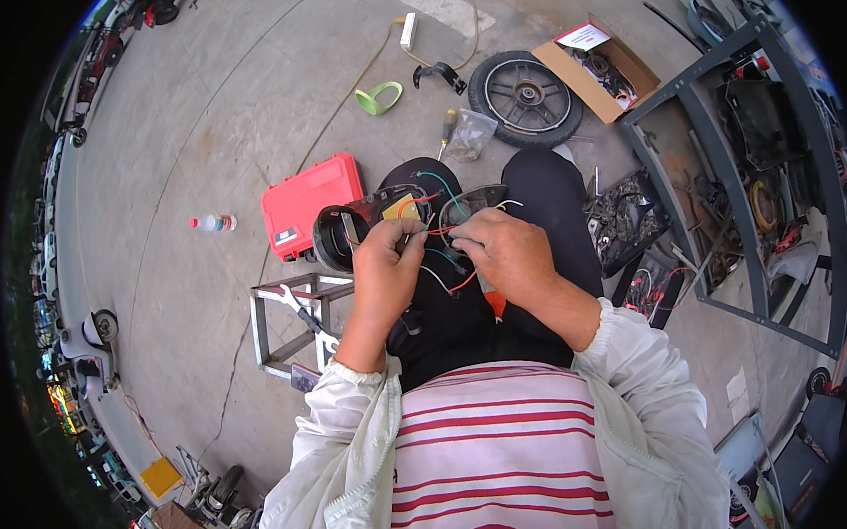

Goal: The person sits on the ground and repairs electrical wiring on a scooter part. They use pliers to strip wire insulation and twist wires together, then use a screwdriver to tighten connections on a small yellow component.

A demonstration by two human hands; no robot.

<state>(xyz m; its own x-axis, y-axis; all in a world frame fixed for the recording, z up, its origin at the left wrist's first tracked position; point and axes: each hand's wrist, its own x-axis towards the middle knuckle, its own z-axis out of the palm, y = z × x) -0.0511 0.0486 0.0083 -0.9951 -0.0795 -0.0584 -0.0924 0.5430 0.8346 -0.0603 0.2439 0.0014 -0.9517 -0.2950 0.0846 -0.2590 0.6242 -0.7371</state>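
Head view: the left hand [383,263] is clenched around a bunch of coloured wires [441,230] just beside the black round housing [342,236], which rests over the person's lap, its open mouth turned toward the left; the right hand [503,253] pinches the same wires at their other end, fingertips nearly touching the left hand's. The wires run roughly left to right between the two grips, and the left hand is the nearer to the housing, with a red tool case [306,203] on the concrete just beyond.
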